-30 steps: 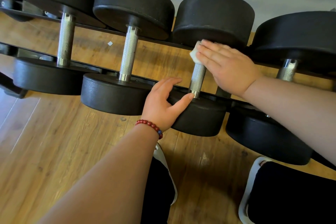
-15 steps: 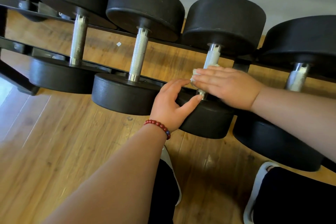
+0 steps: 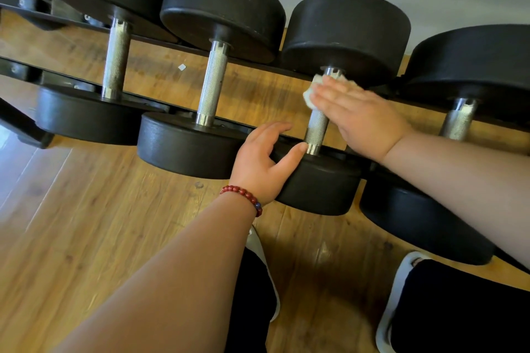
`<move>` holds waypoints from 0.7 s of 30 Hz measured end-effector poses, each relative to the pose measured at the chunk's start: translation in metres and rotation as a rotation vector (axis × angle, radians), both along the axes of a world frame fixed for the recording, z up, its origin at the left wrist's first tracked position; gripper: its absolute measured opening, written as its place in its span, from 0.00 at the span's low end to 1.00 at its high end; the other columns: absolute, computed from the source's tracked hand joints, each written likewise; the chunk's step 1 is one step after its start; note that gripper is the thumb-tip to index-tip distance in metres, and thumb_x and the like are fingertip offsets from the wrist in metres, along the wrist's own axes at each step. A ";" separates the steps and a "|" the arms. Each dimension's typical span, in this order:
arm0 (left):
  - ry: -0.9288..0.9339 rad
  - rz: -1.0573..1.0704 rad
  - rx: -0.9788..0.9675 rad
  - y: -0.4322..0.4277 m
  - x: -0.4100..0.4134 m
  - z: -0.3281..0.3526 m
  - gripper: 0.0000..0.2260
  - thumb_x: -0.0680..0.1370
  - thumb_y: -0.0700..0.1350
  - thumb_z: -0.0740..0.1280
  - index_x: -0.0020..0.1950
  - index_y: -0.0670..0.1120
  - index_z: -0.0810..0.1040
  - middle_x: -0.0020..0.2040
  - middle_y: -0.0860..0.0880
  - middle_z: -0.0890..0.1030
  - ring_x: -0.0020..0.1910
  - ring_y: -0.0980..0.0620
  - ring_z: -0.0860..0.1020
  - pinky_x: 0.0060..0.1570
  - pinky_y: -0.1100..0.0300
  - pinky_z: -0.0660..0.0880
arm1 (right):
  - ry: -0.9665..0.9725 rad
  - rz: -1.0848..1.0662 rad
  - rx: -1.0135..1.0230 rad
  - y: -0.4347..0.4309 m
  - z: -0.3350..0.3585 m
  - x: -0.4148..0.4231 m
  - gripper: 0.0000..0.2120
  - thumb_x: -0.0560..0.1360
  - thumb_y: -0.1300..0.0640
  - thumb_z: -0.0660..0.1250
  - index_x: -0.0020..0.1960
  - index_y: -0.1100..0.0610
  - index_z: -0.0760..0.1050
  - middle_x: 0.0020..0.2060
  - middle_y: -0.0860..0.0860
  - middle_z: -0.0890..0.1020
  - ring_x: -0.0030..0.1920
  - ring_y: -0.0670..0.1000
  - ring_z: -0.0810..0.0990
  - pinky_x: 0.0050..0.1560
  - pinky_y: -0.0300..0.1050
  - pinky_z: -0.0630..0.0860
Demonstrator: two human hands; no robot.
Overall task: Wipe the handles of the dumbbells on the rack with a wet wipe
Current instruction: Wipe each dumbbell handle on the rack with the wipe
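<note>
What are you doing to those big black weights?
A person is cleaning dumbbells on a rack. The right hand presses a white wet wipe against the far end of the metal handle of the third dumbbell from the left. The left hand rests on that dumbbell's near weight, thumb by the handle's base. Nobody touches the other handles.

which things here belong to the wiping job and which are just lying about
In the job: wet wipe; right hand pressing it on the third handle; left hand on that dumbbell's near head; other three handles.

Just there: white scrap on the floor; bead bracelet; shoes.
</note>
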State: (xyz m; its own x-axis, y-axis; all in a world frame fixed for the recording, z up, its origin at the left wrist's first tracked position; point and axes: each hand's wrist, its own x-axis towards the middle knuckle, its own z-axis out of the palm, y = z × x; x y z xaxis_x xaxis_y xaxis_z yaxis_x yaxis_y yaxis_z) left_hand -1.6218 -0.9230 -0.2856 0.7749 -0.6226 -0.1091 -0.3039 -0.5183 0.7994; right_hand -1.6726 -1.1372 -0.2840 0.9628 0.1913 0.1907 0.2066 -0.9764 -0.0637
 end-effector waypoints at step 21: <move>0.013 0.000 -0.003 0.000 0.000 -0.001 0.28 0.73 0.65 0.58 0.69 0.52 0.72 0.66 0.56 0.74 0.66 0.62 0.68 0.64 0.66 0.65 | 0.070 0.339 -0.021 0.000 -0.006 -0.011 0.33 0.64 0.72 0.74 0.67 0.61 0.73 0.66 0.60 0.75 0.67 0.61 0.72 0.63 0.61 0.67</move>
